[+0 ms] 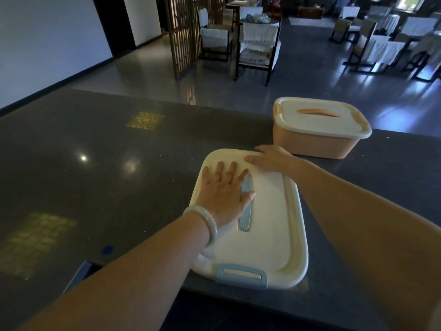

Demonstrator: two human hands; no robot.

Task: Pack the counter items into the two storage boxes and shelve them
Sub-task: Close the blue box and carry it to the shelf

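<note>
While the left hand (224, 194) lay flat, fingers spread, on the lid (269, 225) at lower centre, the right hand (272, 158) pressed its far corner, likely seating it. Those fingers seemed straight.

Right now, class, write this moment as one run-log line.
left hand: flat on blue-handled box lid | right hand: on lid's far corner | orange box: lidded, apart on counter

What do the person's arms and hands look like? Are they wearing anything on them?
Both arms are bare, with no sleeves showing and no gloves. The left hand has a smooth, round bangle on its wrist, pale whitish-grey and a bit shiny. The right hand has no bracelet or watch on its wrist. I can see no rings on either hand.
</note>
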